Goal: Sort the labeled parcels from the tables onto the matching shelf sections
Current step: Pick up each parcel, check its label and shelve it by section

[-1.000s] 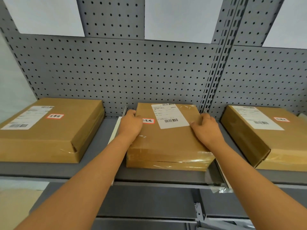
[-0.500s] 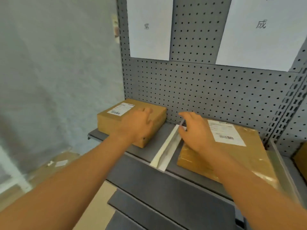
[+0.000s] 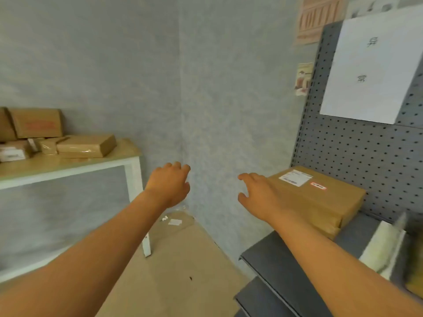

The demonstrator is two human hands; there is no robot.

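Now that your view has swung away from the middle shelf section toward the room's corner, both hands are off the parcel you were seating a second ago; it has gone out of frame, so that placement reads as done. Left hand (image 3: 169, 184), centre frame: grip released, fingers loosely curled, holding nothing, in the air in front of the wall. Right hand (image 3: 258, 196), right of centre: grip released too, fingers spread, empty, hanging in front of the near corner of the shelved parcel (image 3: 320, 197); contact cannot be told. That parcel lies flat at the left end of the grey shelf (image 3: 281, 266), lower right of frame, white shipping label and small red tag on top, below the paper sign (image 3: 370, 65) on the pegboard. Sign characters blurred; no reading attempted. Remaining parcels (image 3: 85, 146) are stacked on the desk (image 3: 68, 167) at left of frame, several cartons, labels too smeared to read. Judgement: you are between parcels, heading back to the desk. Next pick calls for reading the tag before choosing a section.
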